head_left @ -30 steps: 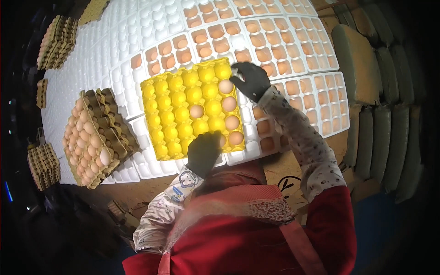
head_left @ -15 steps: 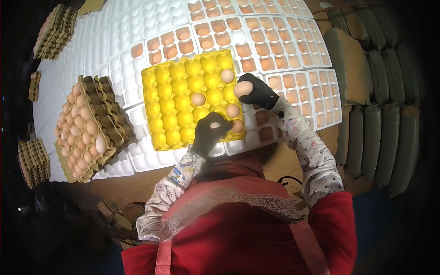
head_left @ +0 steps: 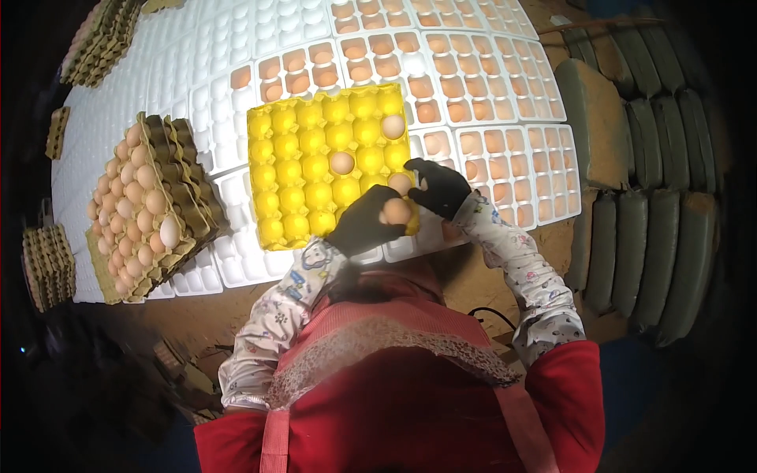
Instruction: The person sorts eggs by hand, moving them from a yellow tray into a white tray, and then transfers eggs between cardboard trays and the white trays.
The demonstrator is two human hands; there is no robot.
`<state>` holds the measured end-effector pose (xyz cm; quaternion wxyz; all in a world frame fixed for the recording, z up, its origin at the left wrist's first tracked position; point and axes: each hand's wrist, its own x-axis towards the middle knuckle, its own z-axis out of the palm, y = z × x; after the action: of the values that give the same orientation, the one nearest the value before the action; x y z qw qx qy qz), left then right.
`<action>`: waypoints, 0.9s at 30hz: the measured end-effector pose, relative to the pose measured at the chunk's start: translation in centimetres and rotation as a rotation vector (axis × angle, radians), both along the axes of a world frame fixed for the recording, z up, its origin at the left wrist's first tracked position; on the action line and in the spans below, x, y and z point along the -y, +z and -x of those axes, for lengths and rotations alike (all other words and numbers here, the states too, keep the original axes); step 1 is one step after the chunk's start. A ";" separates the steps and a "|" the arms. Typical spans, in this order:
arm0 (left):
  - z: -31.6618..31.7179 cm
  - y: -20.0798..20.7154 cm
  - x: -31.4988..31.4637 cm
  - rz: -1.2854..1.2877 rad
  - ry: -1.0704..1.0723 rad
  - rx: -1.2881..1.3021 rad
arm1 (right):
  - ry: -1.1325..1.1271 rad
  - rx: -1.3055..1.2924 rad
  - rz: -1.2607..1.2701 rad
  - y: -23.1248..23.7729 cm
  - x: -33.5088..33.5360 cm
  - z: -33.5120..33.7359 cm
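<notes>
Left hand (head_left: pixel 364 223), dark-gloved: grip closed about 1 brown egg (head_left: pixel 397 210), at the near right corner of the yellow egg tray (head_left: pixel 293 195). Right hand (head_left: pixel 443 191), dark-gloved: fingers curved beside a 2nd egg (head_left: pixel 399 183) at the tray's right edge; cannot tell whether the grip pinches it. Tray: lying on white trays (head_left: pixel 246 266), 2 further eggs (head_left: pixel 341 163) in its cells. Brown tray stack (head_left: pixel 185 169): tilted, left of the yellow tray, egg-laden.
</notes>
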<state>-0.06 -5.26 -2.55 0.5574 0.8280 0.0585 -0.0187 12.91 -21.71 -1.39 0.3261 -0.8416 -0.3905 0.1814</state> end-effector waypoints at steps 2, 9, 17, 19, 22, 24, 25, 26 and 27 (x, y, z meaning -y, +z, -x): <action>0.7 0.1 -2.8 0.565 0.166 -0.163 | 0.036 0.136 0.310 -0.8 -1.7 1.7; -3.3 2.2 -9.5 -0.471 0.177 0.298 | -0.146 -0.234 -0.350 -2.3 -1.5 -2.1; -4.8 0.6 -7.6 -1.012 0.014 0.051 | 0.007 0.264 0.455 1.1 -8.5 -6.5; -4.7 1.7 -7.0 -1.170 -0.065 0.140 | -0.370 0.276 0.537 0.2 -11.0 -4.8; -5.0 2.5 -7.3 -0.939 -0.011 -0.065 | -0.279 0.302 0.521 -0.5 -10.4 -6.0; -4.5 3.7 -9.5 -0.613 -0.011 0.132 | -0.124 0.191 0.311 -0.2 -8.2 -8.1; -4.0 3.0 -10.8 -0.340 0.055 0.163 | -0.051 0.136 0.143 0.8 -7.5 -8.9; -4.3 3.9 -11.4 0.113 0.100 -0.032 | -0.161 -0.387 -0.177 1.3 -6.7 -9.8; -3.9 5.1 -12.1 0.546 0.165 -0.237 | -0.239 -0.928 -0.513 1.2 -7.1 -10.2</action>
<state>3.83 6.80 2.57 0.7483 0.6319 0.1830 -0.0848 23.12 -14.65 -0.23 0.6776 -0.6050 -0.1385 0.3945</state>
